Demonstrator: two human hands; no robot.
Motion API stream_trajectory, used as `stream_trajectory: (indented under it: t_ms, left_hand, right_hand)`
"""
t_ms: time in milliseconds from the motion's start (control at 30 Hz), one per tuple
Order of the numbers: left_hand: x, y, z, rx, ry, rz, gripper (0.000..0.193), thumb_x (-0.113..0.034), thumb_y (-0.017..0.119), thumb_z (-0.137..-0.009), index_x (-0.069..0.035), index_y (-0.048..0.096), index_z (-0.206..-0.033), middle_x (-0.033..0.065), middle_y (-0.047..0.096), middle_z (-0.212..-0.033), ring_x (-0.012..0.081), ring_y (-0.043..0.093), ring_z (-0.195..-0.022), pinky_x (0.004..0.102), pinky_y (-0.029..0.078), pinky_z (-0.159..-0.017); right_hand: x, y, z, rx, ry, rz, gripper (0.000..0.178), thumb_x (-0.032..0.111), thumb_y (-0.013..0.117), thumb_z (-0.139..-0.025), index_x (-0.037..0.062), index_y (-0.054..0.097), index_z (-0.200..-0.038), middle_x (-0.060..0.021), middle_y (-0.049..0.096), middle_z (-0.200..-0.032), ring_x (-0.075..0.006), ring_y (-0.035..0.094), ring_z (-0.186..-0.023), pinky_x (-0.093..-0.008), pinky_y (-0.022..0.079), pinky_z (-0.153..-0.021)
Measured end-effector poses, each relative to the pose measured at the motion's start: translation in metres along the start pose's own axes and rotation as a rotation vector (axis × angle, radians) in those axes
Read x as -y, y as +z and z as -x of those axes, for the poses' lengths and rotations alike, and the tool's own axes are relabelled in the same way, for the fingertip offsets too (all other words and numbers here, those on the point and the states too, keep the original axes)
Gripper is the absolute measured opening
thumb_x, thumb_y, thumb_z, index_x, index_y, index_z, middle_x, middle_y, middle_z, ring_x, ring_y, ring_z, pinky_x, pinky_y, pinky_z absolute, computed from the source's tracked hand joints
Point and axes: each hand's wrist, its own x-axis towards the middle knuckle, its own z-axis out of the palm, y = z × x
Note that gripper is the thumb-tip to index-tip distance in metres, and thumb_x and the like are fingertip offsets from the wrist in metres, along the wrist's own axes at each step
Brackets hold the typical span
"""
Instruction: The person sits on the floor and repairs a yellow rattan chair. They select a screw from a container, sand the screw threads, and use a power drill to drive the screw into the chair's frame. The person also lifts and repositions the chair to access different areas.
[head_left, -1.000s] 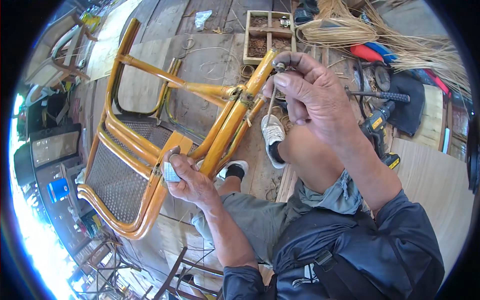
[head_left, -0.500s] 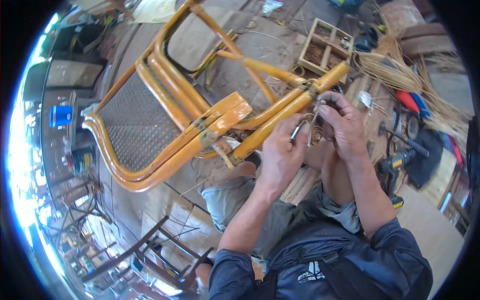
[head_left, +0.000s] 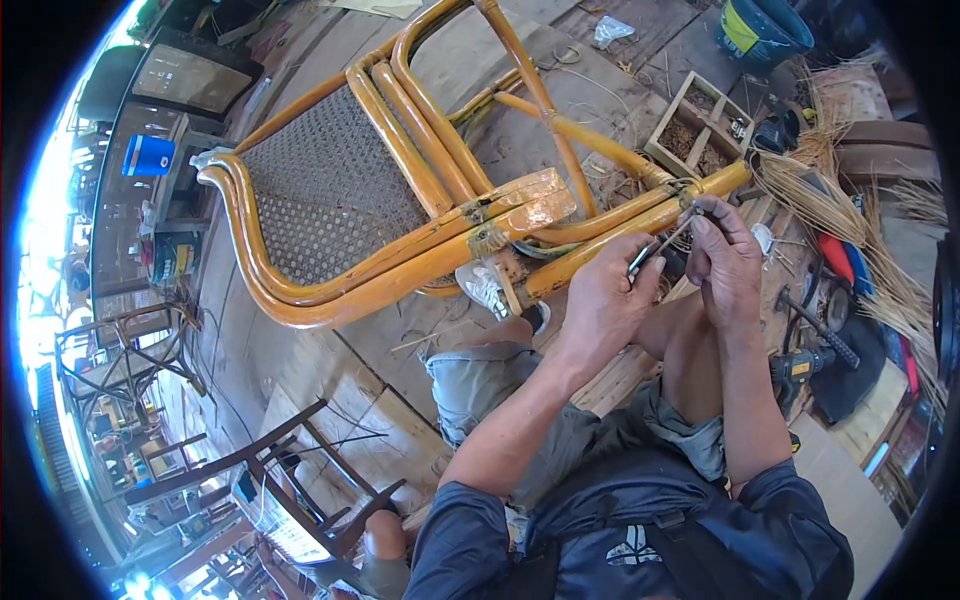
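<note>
A glossy yellow-brown rattan chair [head_left: 385, 270] lies on its side in front of me, its woven seat or back panel facing up. Close to the bound joint at its right end, my left hand [head_left: 612, 300] is closed on a short, thin metal tool [head_left: 643, 262], perhaps a small knife. My right hand [head_left: 728, 262] pinches one end of a thin strip [head_left: 676, 236] that runs across to the left hand. The tool's handle is hidden in my left palm. Both hands are just on my side of the chair's pole.
A divided wooden box [head_left: 697, 130] with small bits stands behind the joint. A dark bucket [head_left: 765, 35] is farther back. Loose rattan strands [head_left: 880, 255], a hammer [head_left: 820, 328] and a cordless drill [head_left: 800, 366] lie at the right. A dark chair frame [head_left: 290, 460] is at lower left.
The whole view has shifted, so the chair sits farther right and higher. My hands stay close together by the joint, still holding the tool and strip.
</note>
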Motion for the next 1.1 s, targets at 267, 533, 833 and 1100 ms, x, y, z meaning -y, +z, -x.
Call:
stream_trajectory:
  t_ms: [267, 533, 833, 1100]
  left_hand:
    - [-0.003, 0.0, 0.002, -0.034, -0.069, 0.015, 0.025, -0.02, 0.063, -0.085, 0.001, 0.059, -0.098, 0.0114, 0.064, -0.08, 0.0134, 0.058, -0.072, 0.0279, 0.047, -0.067]
    - [0.008, 0.0, 0.0, -0.128, -0.041, 0.222, 0.025, -0.023, 0.056, -0.091, 0.001, 0.056, -0.099, 0.0036, 0.06, -0.076, 0.0079, 0.053, -0.067, 0.0227, 0.045, -0.062]
    - [-0.001, -0.016, -0.007, -0.158, -0.299, 0.8, 0.016, -0.02, 0.055, -0.09, -0.006, 0.052, -0.098, 0.0069, 0.06, -0.084, 0.0068, 0.043, -0.05, 0.0207, 0.035, -0.043]
    - [-0.005, -0.014, -0.008, -0.189, -0.295, 0.9, 0.018, -0.021, 0.06, -0.088, -0.007, 0.053, -0.095, 0.0067, 0.059, -0.082, 0.0078, 0.04, -0.049, 0.0213, 0.034, -0.043]
  right_hand:
    - [0.001, -0.002, -0.003, 0.018, -0.017, 0.004, 0.024, 0.011, 0.053, -0.089, 0.0018, 0.056, -0.111, -0.0053, 0.063, -0.089, -0.0005, 0.037, -0.045, -0.016, 0.032, -0.038]
    - [0.002, 0.001, 0.001, 0.044, -0.021, 0.001, 0.023, 0.011, 0.053, -0.089, 0.0007, 0.057, -0.11, -0.0079, 0.065, -0.088, -0.0013, 0.037, -0.045, -0.0164, 0.033, -0.038]
    - [0.006, 0.001, 0.006, 0.137, 0.064, 0.033, 0.02, 0.003, 0.056, -0.085, 0.0015, 0.058, -0.105, -0.0082, 0.065, -0.088, -0.0007, 0.04, -0.047, -0.0151, 0.034, -0.041]
    - [0.011, 0.006, 0.012, 0.222, 0.056, -0.073, 0.022, 0.006, 0.06, -0.084, 0.0004, 0.058, -0.105, -0.0059, 0.064, -0.082, -0.0012, 0.038, -0.047, -0.0172, 0.031, -0.041]
